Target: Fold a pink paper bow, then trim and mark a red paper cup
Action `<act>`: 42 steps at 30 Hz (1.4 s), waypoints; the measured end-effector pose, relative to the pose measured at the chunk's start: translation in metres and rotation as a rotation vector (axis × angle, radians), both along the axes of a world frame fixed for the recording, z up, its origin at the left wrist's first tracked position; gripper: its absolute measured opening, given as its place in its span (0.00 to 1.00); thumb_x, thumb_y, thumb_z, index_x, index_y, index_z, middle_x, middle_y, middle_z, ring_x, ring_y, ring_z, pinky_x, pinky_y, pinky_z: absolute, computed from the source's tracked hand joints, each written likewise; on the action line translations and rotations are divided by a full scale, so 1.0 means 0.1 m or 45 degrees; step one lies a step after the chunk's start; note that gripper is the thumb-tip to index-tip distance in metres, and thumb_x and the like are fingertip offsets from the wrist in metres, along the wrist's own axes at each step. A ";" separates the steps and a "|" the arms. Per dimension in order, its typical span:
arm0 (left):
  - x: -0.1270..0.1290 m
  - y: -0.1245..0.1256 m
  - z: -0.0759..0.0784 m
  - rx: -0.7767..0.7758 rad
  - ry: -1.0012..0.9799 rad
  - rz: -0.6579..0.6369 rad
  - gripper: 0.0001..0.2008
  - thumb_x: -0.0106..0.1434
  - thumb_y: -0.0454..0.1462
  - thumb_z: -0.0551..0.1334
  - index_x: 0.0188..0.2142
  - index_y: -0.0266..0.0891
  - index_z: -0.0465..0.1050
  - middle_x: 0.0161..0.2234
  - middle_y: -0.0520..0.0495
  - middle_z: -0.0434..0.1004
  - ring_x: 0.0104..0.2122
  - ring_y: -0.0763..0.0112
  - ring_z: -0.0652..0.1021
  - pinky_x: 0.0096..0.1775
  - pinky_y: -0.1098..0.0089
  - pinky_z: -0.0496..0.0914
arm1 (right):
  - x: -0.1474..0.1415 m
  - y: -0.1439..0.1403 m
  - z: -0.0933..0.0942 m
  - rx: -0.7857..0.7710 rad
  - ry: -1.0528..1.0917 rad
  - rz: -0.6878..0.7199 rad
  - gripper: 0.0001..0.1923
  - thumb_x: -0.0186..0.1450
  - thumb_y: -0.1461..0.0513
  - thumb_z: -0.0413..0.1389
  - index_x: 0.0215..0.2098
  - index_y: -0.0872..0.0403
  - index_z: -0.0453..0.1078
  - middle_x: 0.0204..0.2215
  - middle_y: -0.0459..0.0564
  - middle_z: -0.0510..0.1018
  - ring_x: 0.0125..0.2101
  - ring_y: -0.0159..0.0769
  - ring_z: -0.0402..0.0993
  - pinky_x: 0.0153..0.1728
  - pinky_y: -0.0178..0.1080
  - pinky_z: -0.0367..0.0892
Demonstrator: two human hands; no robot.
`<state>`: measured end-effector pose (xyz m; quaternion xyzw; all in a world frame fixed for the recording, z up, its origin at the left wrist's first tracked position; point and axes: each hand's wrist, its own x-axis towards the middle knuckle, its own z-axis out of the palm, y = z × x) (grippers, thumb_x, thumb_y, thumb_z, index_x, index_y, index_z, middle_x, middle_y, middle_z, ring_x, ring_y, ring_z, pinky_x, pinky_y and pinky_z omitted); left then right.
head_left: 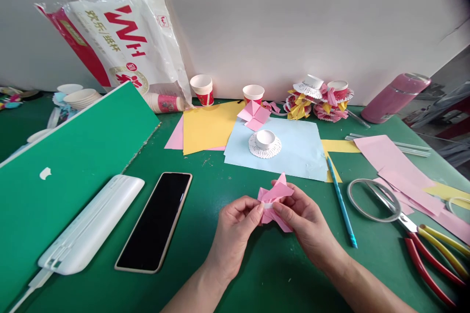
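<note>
Between my two hands is a folded pink paper piece (281,190) with pointed flaps and a small white strip across its middle. My left hand (235,227) pinches its left edge, thumb on the white strip's end. My right hand (306,215) grips the right side, its thumb pressing near the strip and its fingers behind the paper. Just beyond, a cut white paper cup base with a fringed rim (265,147) sits on a light blue sheet (297,146). Another folded pink paper piece (254,115) rests at that sheet's back left edge.
Right of my hands lie a blue pencil (341,200), a tape roll (350,205), scissors (414,227) and pink strips (392,156). To the left are a phone (154,222) and a white power bank (91,225). Paper cups (201,90) and a pink flask (394,98) stand behind.
</note>
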<state>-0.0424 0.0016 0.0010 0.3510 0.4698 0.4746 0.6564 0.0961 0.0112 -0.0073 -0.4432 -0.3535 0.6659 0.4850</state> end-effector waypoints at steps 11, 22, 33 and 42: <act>0.00 0.00 -0.03 -0.035 -0.034 -0.015 0.07 0.55 0.38 0.65 0.30 0.35 0.76 0.27 0.48 0.74 0.30 0.72 0.71 0.36 0.69 0.67 | 0.02 -0.06 -0.10 0.238 -0.178 0.035 0.17 0.59 0.60 0.60 0.46 0.49 0.65 0.31 0.45 0.75 0.27 0.30 0.69 0.27 0.33 0.65; 0.01 0.00 0.01 -0.014 0.053 -0.053 0.08 0.56 0.39 0.64 0.27 0.35 0.75 0.27 0.48 0.71 0.29 0.72 0.68 0.34 0.69 0.65 | 0.01 -0.07 -0.11 0.312 -0.214 0.055 0.18 0.61 0.62 0.58 0.49 0.48 0.62 0.32 0.46 0.75 0.27 0.31 0.69 0.26 0.33 0.67; -0.02 -0.01 -0.03 0.021 0.011 -0.054 0.08 0.58 0.38 0.62 0.25 0.36 0.74 0.23 0.52 0.66 0.28 0.75 0.66 0.33 0.71 0.61 | 0.06 -0.01 -0.08 0.168 -0.119 0.083 0.24 0.59 0.59 0.60 0.52 0.49 0.60 0.30 0.45 0.75 0.29 0.31 0.71 0.31 0.34 0.67; -0.03 0.01 -0.01 -0.058 -0.051 -0.121 0.08 0.58 0.38 0.62 0.26 0.35 0.74 0.25 0.49 0.68 0.29 0.73 0.66 0.35 0.68 0.62 | 0.06 0.00 0.01 0.085 0.078 0.235 0.22 0.61 0.60 0.59 0.51 0.50 0.59 0.30 0.43 0.75 0.29 0.26 0.71 0.31 0.30 0.66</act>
